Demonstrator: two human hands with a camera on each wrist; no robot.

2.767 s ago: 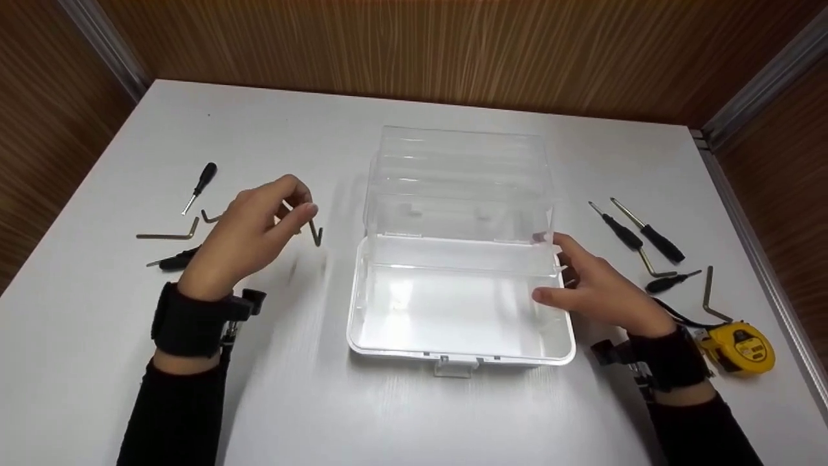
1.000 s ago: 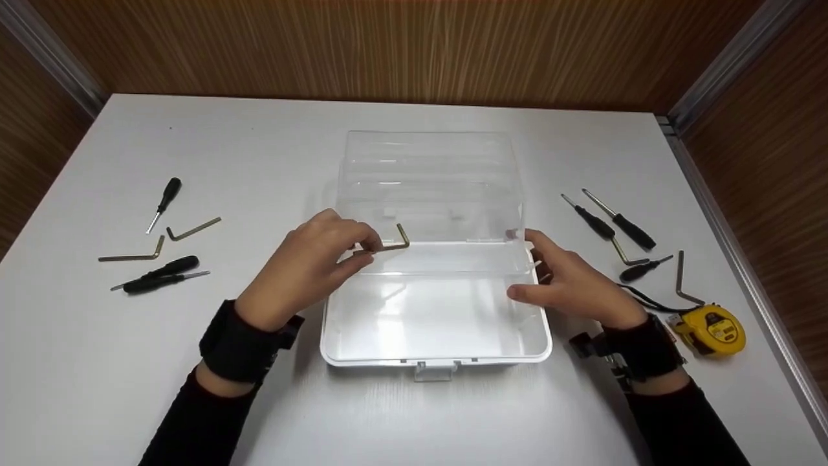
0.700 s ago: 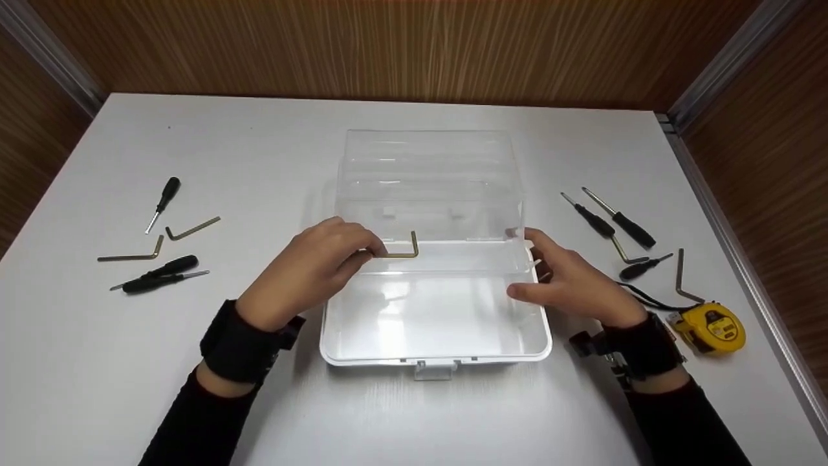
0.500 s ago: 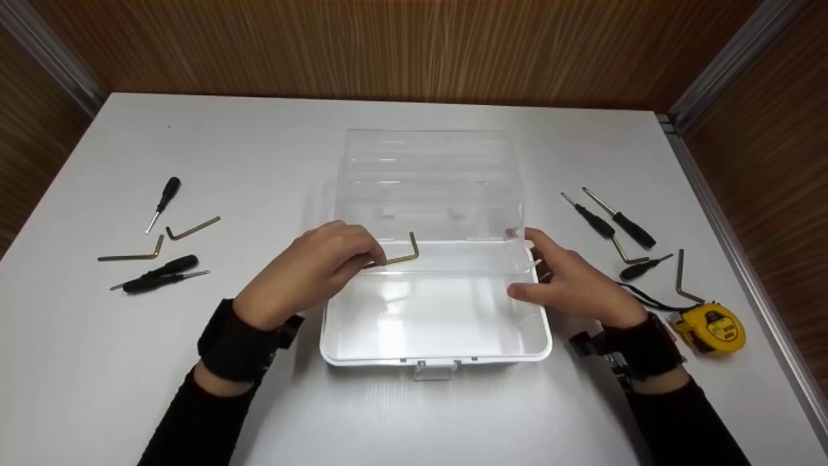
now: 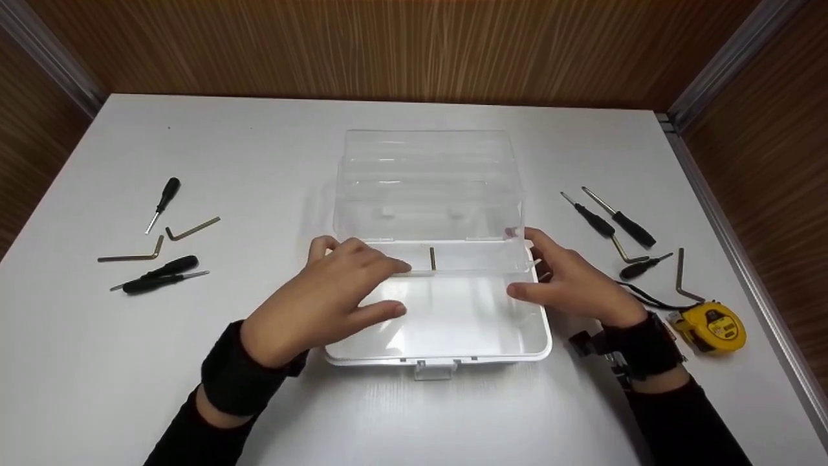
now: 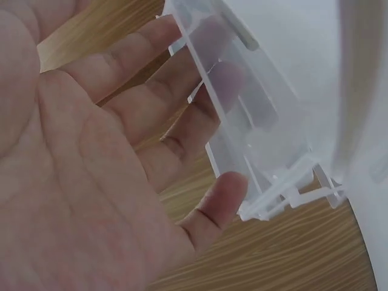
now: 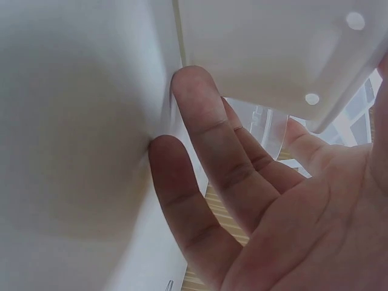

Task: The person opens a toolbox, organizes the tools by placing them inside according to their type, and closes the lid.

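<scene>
Released since half a second ago, the brass hex key [image 5: 432, 258] lies in the clear box [image 5: 446, 353] near its back wall; left hand [image 5: 323, 294] relaxed above, right hand [image 5: 569, 278] flat against the right wall.

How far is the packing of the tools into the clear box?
Done: one hex key lies inside the clear box. In hand: nothing; the left hand is open over the box, the right hand rests against its side. Left: screwdrivers, other keys and a tape measure outside.
</scene>
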